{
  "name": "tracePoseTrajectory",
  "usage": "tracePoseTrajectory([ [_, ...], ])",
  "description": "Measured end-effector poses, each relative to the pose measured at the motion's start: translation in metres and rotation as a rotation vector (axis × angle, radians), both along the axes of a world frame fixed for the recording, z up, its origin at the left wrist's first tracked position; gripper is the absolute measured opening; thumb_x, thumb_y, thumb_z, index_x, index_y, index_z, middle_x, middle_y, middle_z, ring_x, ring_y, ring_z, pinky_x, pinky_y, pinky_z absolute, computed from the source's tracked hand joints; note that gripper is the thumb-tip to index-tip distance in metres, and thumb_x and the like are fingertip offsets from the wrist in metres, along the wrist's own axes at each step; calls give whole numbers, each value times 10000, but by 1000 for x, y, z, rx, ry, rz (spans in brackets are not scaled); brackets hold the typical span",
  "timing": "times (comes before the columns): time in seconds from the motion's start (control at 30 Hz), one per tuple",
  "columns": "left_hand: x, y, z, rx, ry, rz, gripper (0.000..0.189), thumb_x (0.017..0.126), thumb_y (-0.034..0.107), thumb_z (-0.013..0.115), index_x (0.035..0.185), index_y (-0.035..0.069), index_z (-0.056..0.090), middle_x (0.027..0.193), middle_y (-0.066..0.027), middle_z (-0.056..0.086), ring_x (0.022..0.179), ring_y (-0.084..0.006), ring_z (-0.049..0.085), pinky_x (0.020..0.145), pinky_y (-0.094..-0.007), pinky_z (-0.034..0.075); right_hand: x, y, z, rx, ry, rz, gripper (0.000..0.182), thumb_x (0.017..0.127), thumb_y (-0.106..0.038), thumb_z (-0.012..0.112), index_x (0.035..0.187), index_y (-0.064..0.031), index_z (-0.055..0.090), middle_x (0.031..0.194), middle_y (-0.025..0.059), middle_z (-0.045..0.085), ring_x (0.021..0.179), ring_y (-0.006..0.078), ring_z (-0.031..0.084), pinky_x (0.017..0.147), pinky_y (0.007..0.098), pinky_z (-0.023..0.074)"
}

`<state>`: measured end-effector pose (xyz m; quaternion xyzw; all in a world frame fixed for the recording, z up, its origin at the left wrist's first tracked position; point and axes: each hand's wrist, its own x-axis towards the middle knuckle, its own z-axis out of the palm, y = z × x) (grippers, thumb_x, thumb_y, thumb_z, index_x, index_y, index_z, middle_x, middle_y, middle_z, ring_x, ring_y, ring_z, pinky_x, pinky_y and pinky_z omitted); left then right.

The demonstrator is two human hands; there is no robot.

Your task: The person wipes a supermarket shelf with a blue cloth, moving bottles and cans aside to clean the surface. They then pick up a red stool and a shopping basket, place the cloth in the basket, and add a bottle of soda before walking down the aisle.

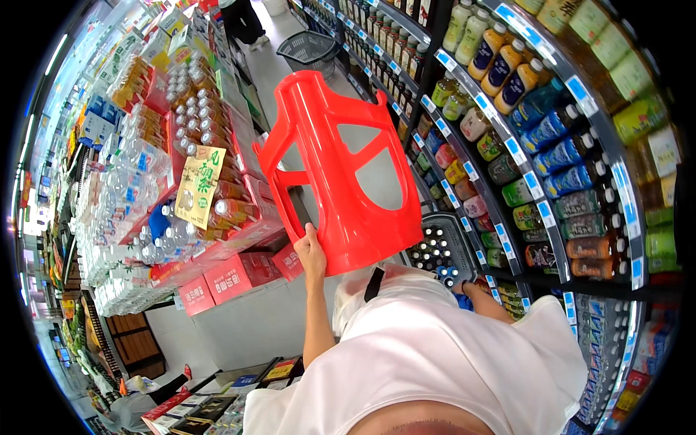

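My left hand (312, 253) is closed around the lower left edge of a red plastic stool (348, 179). The stool hangs in the air in front of me and has large cut-outs in its sides. Much of my right hand (467, 289) is hidden behind my white shirt. A small blue thing (463, 302) shows right beside that hand, and whether the fingers hold it is unclear. Just past my right hand is a dark grey basket (465, 231) with several bottles (432, 247) in it, some white-capped and some blue-capped.
Shelves of bottled drinks (560, 155) curve along my right. Stacked drink bottles (198, 122) and red cartons (239, 274) line the left, with a yellow sign (199, 185). Ahead on the floor stands another grey basket (308, 48); beyond it is a person (243, 23).
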<state>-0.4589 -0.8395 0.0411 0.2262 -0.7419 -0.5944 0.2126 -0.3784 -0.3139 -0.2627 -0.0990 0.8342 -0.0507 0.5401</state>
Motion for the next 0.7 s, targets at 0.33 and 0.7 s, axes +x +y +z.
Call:
tracePoseTrajectory([
  [0.33,-132,-54,5,31,-83,25,587,1029,353,495,537,90,312,518,89,308,497,-38,235,443,-304,161,-164,-62,-12,209,-100,-409,607,824,-398,589,1282,1,582,1349,233,542,1214,377,545,989,451,450],
  [0.7,-362,-149,17,97,-19,-89,561,1026,309,500,563,31,348,546,62,320,527,-53,278,457,-318,212,-318,-140,-79,-70,241,111,468,940,-279,410,1308,-35,565,1353,240,537,1202,345,568,966,449,483],
])
